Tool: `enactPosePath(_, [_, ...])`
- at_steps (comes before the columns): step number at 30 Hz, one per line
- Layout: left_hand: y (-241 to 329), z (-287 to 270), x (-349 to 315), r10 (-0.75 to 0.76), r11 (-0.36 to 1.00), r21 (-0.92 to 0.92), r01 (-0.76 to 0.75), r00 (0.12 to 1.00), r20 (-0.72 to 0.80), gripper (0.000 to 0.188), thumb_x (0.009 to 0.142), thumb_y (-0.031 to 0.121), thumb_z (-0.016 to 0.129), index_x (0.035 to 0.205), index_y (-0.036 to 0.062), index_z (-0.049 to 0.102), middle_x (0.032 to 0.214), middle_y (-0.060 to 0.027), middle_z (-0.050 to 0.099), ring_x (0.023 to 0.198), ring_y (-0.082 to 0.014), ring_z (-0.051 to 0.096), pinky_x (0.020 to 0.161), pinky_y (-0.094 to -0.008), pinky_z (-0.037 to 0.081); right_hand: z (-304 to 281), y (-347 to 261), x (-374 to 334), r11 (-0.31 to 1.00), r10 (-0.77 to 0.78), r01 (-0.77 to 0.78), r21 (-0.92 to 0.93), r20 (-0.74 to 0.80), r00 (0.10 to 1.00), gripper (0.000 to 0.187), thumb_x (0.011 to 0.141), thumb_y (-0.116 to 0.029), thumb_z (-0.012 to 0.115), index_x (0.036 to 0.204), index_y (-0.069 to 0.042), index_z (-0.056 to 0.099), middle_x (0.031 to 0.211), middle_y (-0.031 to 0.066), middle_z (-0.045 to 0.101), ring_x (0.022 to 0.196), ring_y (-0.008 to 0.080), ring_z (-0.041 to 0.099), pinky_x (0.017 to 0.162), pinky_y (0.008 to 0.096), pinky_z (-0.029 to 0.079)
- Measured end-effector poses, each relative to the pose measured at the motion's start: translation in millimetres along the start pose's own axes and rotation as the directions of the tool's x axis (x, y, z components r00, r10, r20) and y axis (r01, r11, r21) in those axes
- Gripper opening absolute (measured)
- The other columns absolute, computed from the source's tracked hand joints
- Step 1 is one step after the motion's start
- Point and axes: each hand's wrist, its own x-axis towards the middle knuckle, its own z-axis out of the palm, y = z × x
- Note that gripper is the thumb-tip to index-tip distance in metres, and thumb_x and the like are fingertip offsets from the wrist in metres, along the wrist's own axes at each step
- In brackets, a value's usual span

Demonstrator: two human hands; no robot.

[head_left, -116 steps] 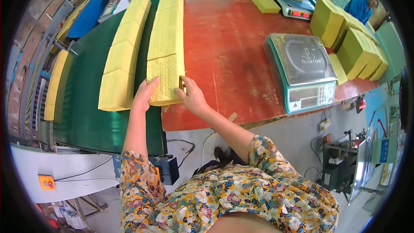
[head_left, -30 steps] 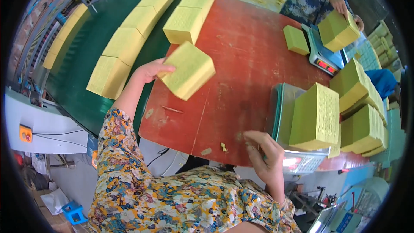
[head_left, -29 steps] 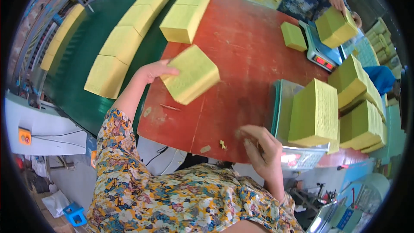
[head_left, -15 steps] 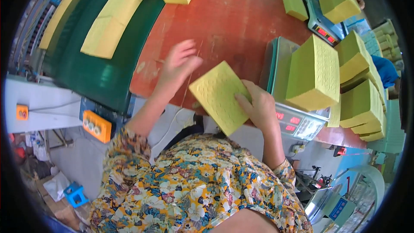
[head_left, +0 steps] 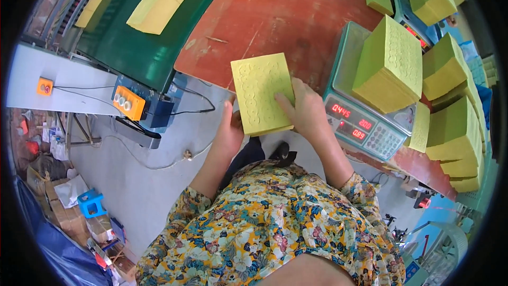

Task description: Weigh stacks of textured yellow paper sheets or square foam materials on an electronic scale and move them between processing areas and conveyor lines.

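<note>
In front of my body I hold a thin stack of yellow embossed paper (head_left: 263, 92), tilted with its patterned face up. My right hand (head_left: 308, 110) grips its right edge, the thumb lying on the top sheet. At the lower left edge my left hand (head_left: 230, 130) is closed on the stack; its thumb points up along the side and its fingers are hidden behind the paper. To the right, a tall stack of the same yellow paper (head_left: 391, 66) stands on a digital scale (head_left: 346, 100) with lit red figures.
More yellow stacks (head_left: 452, 127) crowd the red table (head_left: 264, 16) right of the scale. A green conveyor belt (head_left: 153, 53) carries a row of yellow stacks (head_left: 164, 2) at upper left. At the far right a second scale (head_left: 405, 13) stands beside another yellow stack (head_left: 431, 0).
My left hand has come from the open air beside the table to the stack's left edge. The stack has turned more upright in my view, which has shifted slightly.
</note>
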Motion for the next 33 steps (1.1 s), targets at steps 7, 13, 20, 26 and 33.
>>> enactPosePath(7, [2.1,7.5,-17.6,0.052,0.971,0.234,-0.059,0.998,0.035,0.053,0.106,0.038,0.033,0.150,0.0071,0.031,0.150,-0.0114,0.039,0.138,-0.0235,0.039,0.113,-0.0400,0.033,7.1,0.3,-21.1,0.993,-0.012,0.021,0.118,-0.073,0.997,0.042,0.085,-0.035,0.068,0.100,0.001,0.053,0.091,0.0250,0.065,0.084,0.0417,0.065,0.073,0.0487,0.054])
enactPosePath(13, [14.5,-21.9,-4.3,-0.050,0.965,0.258,0.041,0.998,0.031,0.058,0.094,0.025,0.048,0.147,0.0060,0.034,0.144,-0.0148,0.045,0.133,-0.0269,0.045,0.110,-0.0410,0.037,0.1,4.1,-20.7,0.974,0.035,-0.032,0.225,-0.010,0.999,0.047,0.090,-0.037,0.063,0.110,0.005,0.056,0.099,0.0279,0.064,0.093,0.0426,0.064,0.081,0.0486,0.052])
enactPosePath(20, [49.9,-5.7,-1.5,-0.053,0.994,-0.095,0.052,0.999,-0.001,0.050,0.098,0.033,0.042,0.138,0.0028,0.045,0.134,-0.0170,0.054,0.122,-0.0273,0.056,0.101,-0.0467,0.046,-20.9,21.8,-29.5,0.945,0.216,-0.201,0.260,-0.033,0.976,0.047,0.095,-0.034,0.058,0.123,0.004,0.057,0.113,0.0271,0.064,0.104,0.0423,0.062,0.087,0.0462,0.050])
enactPosePath(26, [119.9,73.9,30.8,0.297,0.831,0.374,-0.411,0.897,0.326,0.043,0.101,0.034,0.045,0.130,0.0031,0.050,0.126,-0.0132,0.060,0.108,-0.0236,0.063,0.086,-0.0376,0.055,-99.7,-16.7,-21.4,0.515,0.200,-0.148,0.844,0.049,0.979,0.050,0.100,-0.034,0.055,0.133,0.003,0.050,0.111,0.0164,0.067,0.092,0.0242,0.068,0.082,0.0366,0.054])
enactPosePath(33, [116.4,274.3,101.9,-0.013,0.923,0.330,-0.198,0.841,0.541,0.045,0.098,0.038,0.049,0.131,0.0067,0.054,0.124,-0.0080,0.062,0.111,-0.0208,0.061,0.090,-0.0381,0.052,-228.5,23.8,5.5,0.603,0.378,0.090,0.792,-0.384,0.842,0.049,0.095,-0.028,0.059,0.130,0.005,0.054,0.109,0.0116,0.067,0.094,0.0166,0.063,0.078,0.0295,0.053])
